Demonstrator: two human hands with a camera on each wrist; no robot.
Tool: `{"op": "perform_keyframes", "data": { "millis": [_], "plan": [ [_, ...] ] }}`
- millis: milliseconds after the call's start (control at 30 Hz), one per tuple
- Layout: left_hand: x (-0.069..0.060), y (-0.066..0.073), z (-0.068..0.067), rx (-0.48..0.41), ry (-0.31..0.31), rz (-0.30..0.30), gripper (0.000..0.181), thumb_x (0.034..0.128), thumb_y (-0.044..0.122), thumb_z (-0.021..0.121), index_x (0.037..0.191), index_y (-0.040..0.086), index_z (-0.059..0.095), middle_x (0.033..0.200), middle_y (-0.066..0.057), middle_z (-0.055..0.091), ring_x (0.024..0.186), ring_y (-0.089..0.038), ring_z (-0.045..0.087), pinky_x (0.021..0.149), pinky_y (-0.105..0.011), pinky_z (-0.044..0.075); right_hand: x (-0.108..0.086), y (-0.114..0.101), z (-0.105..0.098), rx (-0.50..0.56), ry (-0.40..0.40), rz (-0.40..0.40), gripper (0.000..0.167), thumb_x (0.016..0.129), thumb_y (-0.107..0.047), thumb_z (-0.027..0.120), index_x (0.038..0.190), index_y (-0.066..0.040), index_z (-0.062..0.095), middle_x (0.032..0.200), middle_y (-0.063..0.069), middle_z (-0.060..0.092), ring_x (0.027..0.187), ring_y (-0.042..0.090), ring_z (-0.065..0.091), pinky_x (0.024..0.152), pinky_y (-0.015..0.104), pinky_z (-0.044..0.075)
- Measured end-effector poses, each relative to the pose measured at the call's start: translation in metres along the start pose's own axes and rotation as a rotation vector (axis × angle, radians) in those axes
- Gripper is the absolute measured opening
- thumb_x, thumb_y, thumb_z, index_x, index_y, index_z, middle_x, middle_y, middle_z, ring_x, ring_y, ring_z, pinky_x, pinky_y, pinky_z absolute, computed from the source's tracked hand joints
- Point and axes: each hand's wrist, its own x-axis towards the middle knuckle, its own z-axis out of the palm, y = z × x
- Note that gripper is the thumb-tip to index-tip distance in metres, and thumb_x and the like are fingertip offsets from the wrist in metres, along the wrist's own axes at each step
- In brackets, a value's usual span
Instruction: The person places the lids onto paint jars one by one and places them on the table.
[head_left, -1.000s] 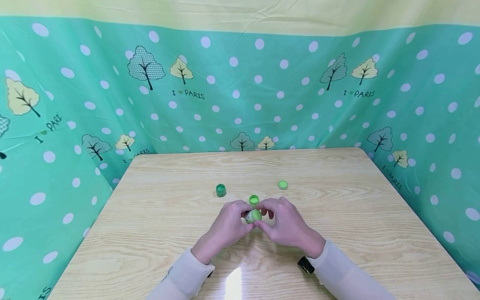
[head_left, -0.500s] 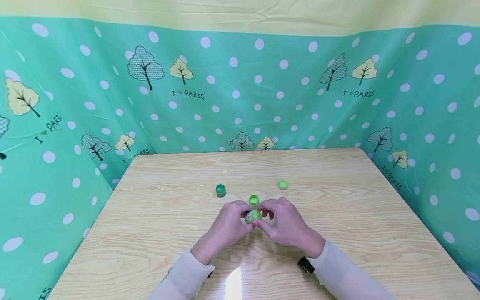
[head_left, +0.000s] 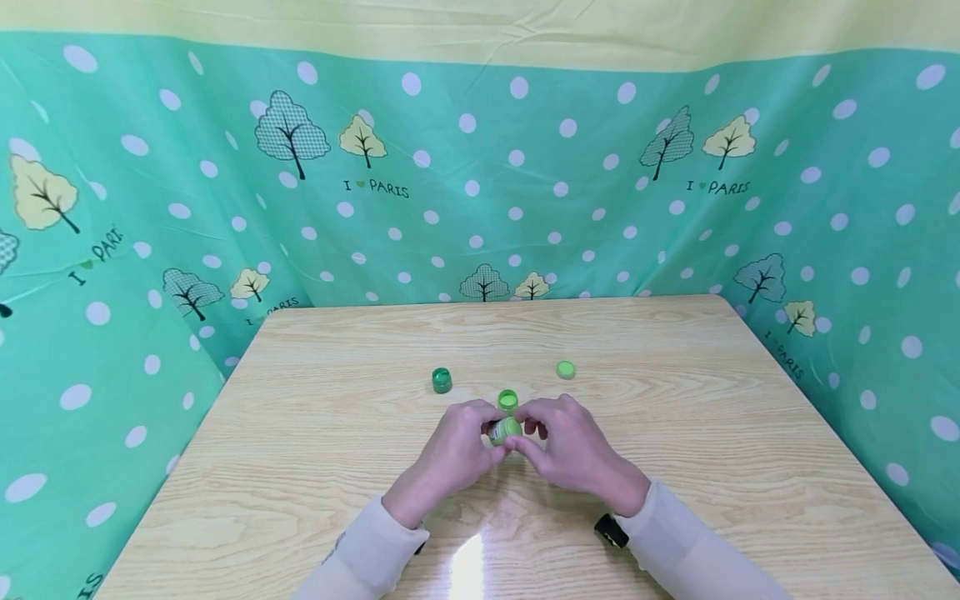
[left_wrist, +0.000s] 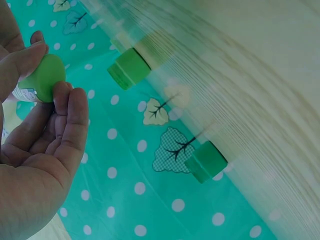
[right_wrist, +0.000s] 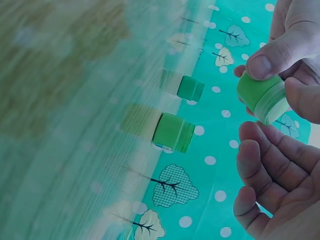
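In the head view, my left hand (head_left: 459,444) holds a small light-green paint jar (head_left: 498,432) on its side, the round lid (head_left: 513,427) facing right. My right hand (head_left: 566,442) pinches at that lid, its thumb against the lower edge and its index finger by the upper edge. The jar's printed label (left_wrist: 26,94) shows in the left wrist view. Another light-green jar (head_left: 507,401), its top uncovered, stands just beyond the fingers. Farther left is a dark-green jar (head_left: 442,381). The far sides of the fingers are hidden.
A loose light-green lid (head_left: 566,370) lies to the right of the standing jars. The wooden table (head_left: 337,358) ends at a teal dotted curtain (head_left: 480,217) at the back and sides. Light reflects off the table near its front (head_left: 467,567).
The held jar has turned slightly, so its lid face shows a little less. My right thumb has shifted a little at the lid. Both wrists and the other things stay put.
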Motion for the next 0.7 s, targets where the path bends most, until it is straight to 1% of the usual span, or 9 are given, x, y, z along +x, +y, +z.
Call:
{"op": "perform_keyframes", "data": {
  "millis": [333,567,700],
  "plan": [
    [-0.0002,-0.0014,-0.0001,-0.005,-0.001,0.009,0.025,0.0762,0.005,0.090,0.097,0.005,0.077,0.087,0.001,0.070,0.075,-0.009,0.059,0.066,-0.020,0.051,0.0007,-0.0005,-0.0019,0.001,-0.010,0.015,0.028,0.084,-0.030,0.086,0.103,-0.011,0.078,0.079,-0.008,0.066,0.063,0.014,0.058,0.065,0.026,0.042],
    [-0.0006,-0.0012,-0.0009,-0.034,-0.021,-0.025,0.025,0.0778,0.007,0.089,0.100,0.006,0.077,0.090,0.001,0.070,0.077,-0.009,0.061,0.068,-0.019,0.052,0.0013,-0.0004,-0.0031,0.018,-0.026,0.042,0.032,0.083,-0.032,0.086,0.106,-0.011,0.078,0.081,-0.007,0.068,0.066,0.015,0.059,0.067,0.027,0.042],
    [-0.0009,-0.0014,-0.0011,-0.046,-0.018,-0.028,0.025,0.0791,0.009,0.088,0.101,0.007,0.077,0.091,0.002,0.070,0.079,-0.011,0.062,0.072,-0.023,0.055,0.0005,-0.0008,-0.0050,0.025,-0.022,0.070,0.034,0.084,-0.033,0.086,0.108,-0.011,0.078,0.082,-0.004,0.070,0.068,0.017,0.059,0.067,0.028,0.043]
  ]
}}
